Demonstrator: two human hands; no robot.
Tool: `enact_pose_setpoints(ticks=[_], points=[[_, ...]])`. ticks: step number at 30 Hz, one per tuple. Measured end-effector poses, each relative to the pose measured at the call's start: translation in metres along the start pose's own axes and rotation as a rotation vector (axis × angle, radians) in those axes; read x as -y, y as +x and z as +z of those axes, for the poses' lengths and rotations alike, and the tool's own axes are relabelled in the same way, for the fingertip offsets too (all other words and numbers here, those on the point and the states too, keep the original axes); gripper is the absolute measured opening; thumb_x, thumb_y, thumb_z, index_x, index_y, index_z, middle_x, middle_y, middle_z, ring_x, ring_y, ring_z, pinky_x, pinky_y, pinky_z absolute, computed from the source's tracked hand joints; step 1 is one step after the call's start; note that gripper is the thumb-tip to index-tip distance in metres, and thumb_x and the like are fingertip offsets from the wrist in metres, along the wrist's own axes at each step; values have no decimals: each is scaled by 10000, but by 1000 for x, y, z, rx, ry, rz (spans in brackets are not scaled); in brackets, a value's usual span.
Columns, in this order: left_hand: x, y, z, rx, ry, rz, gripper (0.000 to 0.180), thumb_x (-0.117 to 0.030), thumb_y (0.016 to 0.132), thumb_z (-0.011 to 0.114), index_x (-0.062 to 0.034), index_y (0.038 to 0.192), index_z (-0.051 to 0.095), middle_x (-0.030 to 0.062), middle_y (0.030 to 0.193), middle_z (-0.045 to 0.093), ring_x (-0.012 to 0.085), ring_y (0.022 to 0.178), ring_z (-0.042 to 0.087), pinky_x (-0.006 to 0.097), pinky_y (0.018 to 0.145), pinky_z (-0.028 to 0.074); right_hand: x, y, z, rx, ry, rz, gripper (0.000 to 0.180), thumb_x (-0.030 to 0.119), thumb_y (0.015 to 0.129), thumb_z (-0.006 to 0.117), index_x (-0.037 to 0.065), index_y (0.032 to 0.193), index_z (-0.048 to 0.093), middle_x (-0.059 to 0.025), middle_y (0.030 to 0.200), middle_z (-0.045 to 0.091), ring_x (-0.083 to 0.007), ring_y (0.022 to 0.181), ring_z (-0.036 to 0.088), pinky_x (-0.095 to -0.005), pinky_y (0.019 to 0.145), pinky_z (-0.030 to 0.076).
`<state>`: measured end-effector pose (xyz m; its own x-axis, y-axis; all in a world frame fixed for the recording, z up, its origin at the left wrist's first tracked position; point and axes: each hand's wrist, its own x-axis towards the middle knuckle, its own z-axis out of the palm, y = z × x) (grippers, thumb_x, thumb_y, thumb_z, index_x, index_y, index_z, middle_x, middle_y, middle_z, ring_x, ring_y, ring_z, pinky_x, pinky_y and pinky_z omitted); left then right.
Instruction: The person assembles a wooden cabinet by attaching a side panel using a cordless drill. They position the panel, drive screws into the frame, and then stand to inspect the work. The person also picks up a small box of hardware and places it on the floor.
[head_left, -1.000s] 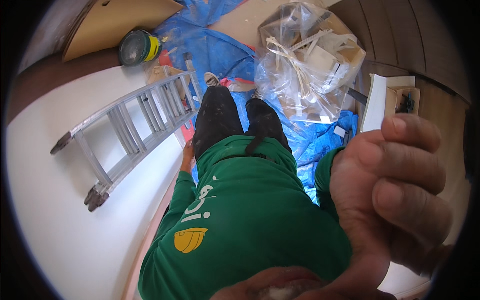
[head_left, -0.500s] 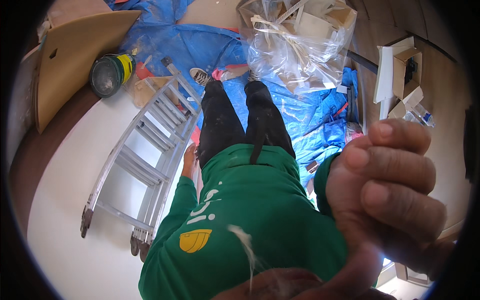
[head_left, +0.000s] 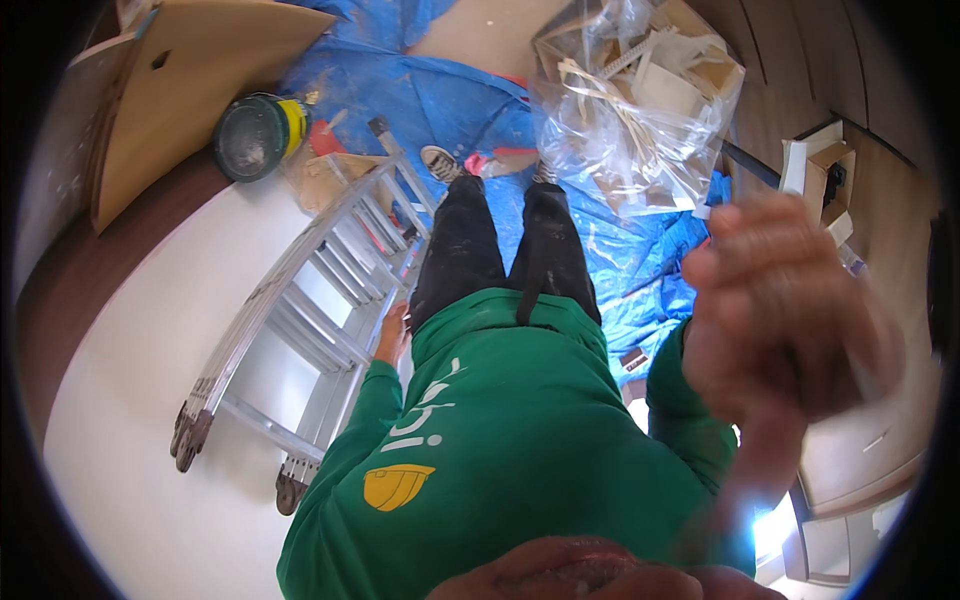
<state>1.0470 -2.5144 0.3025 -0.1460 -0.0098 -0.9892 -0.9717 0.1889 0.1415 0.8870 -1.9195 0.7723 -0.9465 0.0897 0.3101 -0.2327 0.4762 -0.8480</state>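
My left hand (head_left: 393, 335) hangs beside my left thigh, close to an aluminium folding ladder (head_left: 300, 320). Its fingers look loosely extended, with nothing seen in them; part of it is hidden by the trouser leg. My right hand (head_left: 785, 310) is raised close to the camera on the right, in front of the green sleeve. Motion smears its fingers, which look curled, and no held object can be made out. I wear a green hoodie (head_left: 530, 420) and dark, dusty trousers (head_left: 460, 245).
Blue sheeting (head_left: 410, 95) covers the floor around my feet. A clear plastic bag (head_left: 640, 120) with cardboard and scraps stands ahead. Left are a dark bucket (head_left: 250, 138) with a yellow band and a leaning brown board (head_left: 190, 90). An open carton (head_left: 822, 170) lies at right.
My right hand has turned and shifted slightly, and is now blurred. A whitish wisp in front of the hoodie is gone. The whole view has swung, so the ladder and bag appear further right.
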Motion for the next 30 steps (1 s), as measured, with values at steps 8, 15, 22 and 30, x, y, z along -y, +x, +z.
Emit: enact_pose_setpoints(ticks=[8, 15, 22, 30], points=[[-62, 13, -4, 266, -75, 299, 309, -318, 1063, 582, -52, 1182, 685, 26, 1024, 682, 151, 948, 638, 336, 896, 520, 70, 31, 103, 150, 1093, -99, 935, 804, 968, 319, -23, 1384, 452, -214, 1184, 646, -345, 1046, 684, -560, 906, 520], [-120, 24, -11, 58, -181, 217, 398, -333, 1052, 599, -120, 1382, 532, 78, 1202, 612, 266, 1022, 680, 404, 894, 575, 112, 52, 122, 439, 1385, -207, 926, 783, 996, 266, 24, 1514, 382, -233, 1338, 607, -392, 1159, 663, -642, 973, 484], [-143, 68, -7, 47, -241, 168, 380, -389, 1041, 605, -133, 1320, 568, 49, 1101, 642, 237, 983, 692, 377, 826, 574, 54, 65, 64, 317, 1328, 27, 1003, 799, 994, 234, 29, 1636, 266, -276, 1452, 578, -441, 1270, 633, -715, 1038, 449], [-274, 39, 21, -73, -157, 196, 432, -340, 1049, 591, -104, 1407, 539, 99, 1221, 634, 246, 983, 700, 399, 863, 568, -86, 97, -38, -137, 1286, 138, 1153, 756, 941, 547, -38, 1651, 106, -213, 1290, 655, -353, 1186, 649, -638, 1032, 468]])
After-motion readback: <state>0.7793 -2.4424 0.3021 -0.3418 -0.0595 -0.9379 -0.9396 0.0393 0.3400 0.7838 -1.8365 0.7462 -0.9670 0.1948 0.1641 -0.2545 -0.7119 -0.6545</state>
